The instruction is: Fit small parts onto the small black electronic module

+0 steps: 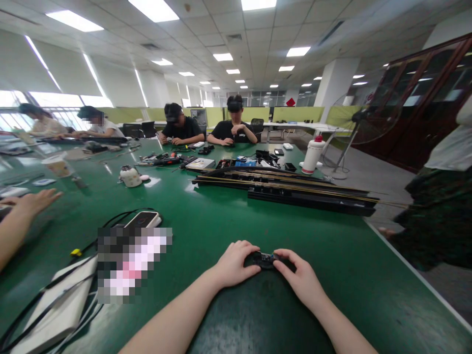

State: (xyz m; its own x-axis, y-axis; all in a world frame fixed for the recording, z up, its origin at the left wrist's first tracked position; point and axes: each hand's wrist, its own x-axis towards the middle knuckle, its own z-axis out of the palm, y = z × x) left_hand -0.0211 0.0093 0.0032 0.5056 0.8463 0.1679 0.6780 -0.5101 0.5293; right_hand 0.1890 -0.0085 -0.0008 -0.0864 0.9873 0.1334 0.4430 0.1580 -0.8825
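Left hand (236, 263) first, on the near side of the black rails (313, 202): its thumb and fingers pinched one end of a small dark device (265, 261), fingertips over the far edge, thumb along the near one. The device sat between both hands, nearer the wearer than the rails were, over the green table (206, 216); whether it touched that surface I could not tell. I judged it light enough for fingertips alone, a stiff shell, probably plastic, unlikely to flex or to slip much. Its upper side seemed the fragile part, so the ends or the long rims looked like the place to take hold, with no pressure on the middle. It was longer than wide and almost black, its top uneven with details too small to name, and a speck of blue showed toward its right end. Right hand (300, 276), likewise on the near side of the rails, pinched that end between thumb and index finger, its other fingers mostly hidden.
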